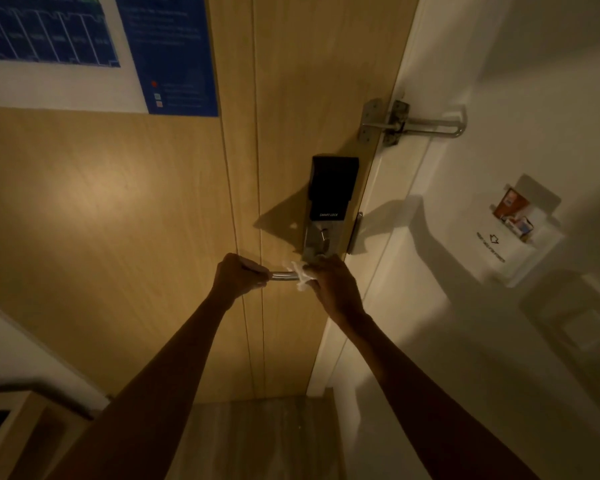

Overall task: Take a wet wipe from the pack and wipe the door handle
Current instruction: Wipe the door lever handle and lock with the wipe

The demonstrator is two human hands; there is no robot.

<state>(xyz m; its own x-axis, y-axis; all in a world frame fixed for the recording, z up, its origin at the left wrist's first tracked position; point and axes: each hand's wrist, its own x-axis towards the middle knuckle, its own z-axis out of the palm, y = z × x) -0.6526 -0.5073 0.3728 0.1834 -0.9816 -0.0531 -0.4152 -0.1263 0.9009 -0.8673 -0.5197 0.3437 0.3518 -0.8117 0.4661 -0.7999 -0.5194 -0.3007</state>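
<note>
A metal lever door handle (pixel 284 275) sticks out leftward from the smart lock (pixel 329 202) on the wooden door (pixel 153 220). My left hand (pixel 238 277) is closed around the free end of the handle. My right hand (pixel 333 285) grips the handle near the lock with a crumpled white wet wipe (pixel 302 276) pressed against the metal. A short bare stretch of handle shows between the two hands. The wipe pack is not in view.
A metal swing latch (pixel 413 121) bridges the door and the white frame above the lock. A key-card holder (pixel 520 230) with cards hangs on the white wall at right. A blue poster (pixel 167 50) is fixed on the door's upper left.
</note>
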